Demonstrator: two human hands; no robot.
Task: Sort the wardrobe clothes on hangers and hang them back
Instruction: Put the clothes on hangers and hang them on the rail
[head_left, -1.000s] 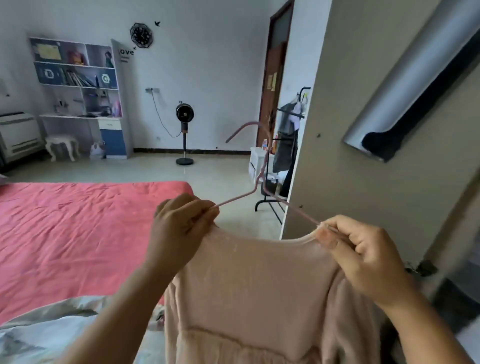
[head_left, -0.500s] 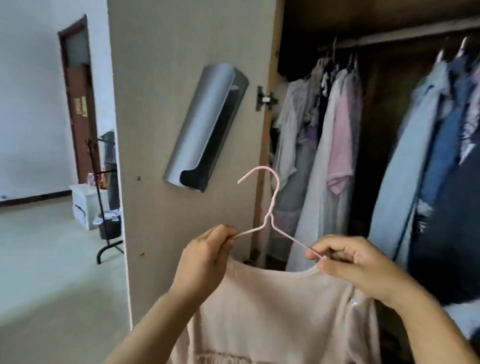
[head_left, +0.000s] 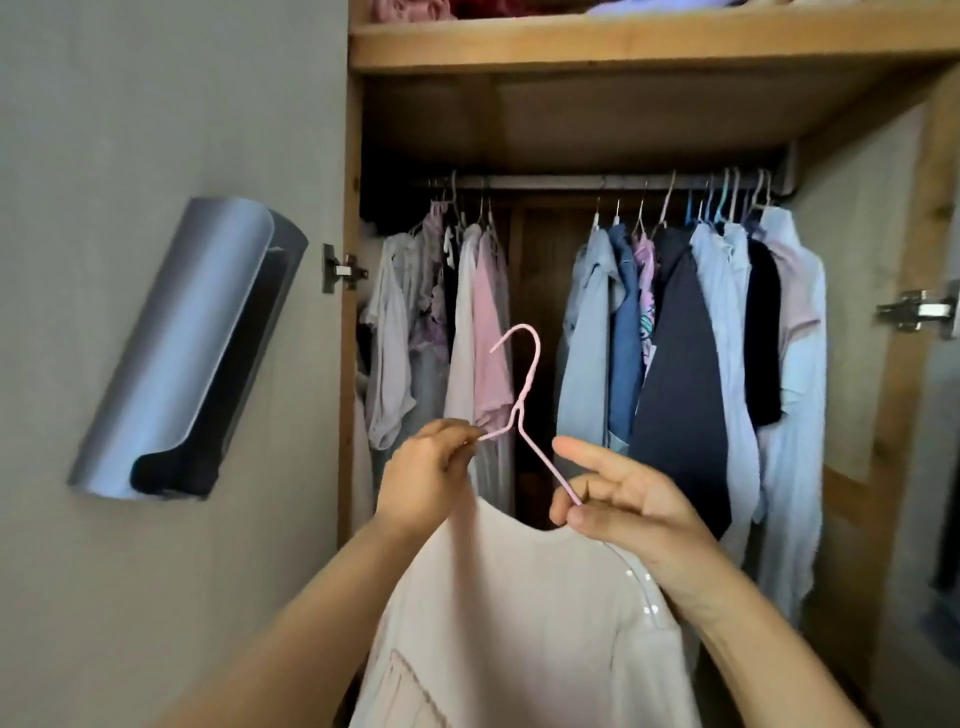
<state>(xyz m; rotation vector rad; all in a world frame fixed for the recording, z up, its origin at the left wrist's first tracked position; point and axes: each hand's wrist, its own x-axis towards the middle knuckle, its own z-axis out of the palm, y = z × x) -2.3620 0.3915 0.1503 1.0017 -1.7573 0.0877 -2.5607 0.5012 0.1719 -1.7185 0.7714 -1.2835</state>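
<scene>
Since 1 second ago the view has swung from the bedroom round to the open wardrobe, and I now face its rail (head_left: 597, 182) squarely. My left hand (head_left: 423, 480) pinches the left arm of the pink hanger (head_left: 524, 395), and my right hand (head_left: 631, 506) pinches the right arm between thumb and forefinger, with the other fingers spread loose. On the hanger sits the pale pink top (head_left: 519, 623), held in front of me, below the rail and not yet hooked.

I judge the top light and soft, liable to slide off the thin wire shoulders if tilted, while the hanger looks stiff but slim. For hooking, I think the neck just under the hook is the better hold.

Between the 2 groups of hung clothes (head_left: 691, 353) there is a dark gap that looks like the natural slot. Above runs a wooden shelf (head_left: 623, 41) with folded things on it. At left the open door (head_left: 130, 364) carries a silver holder (head_left: 192, 338).
</scene>
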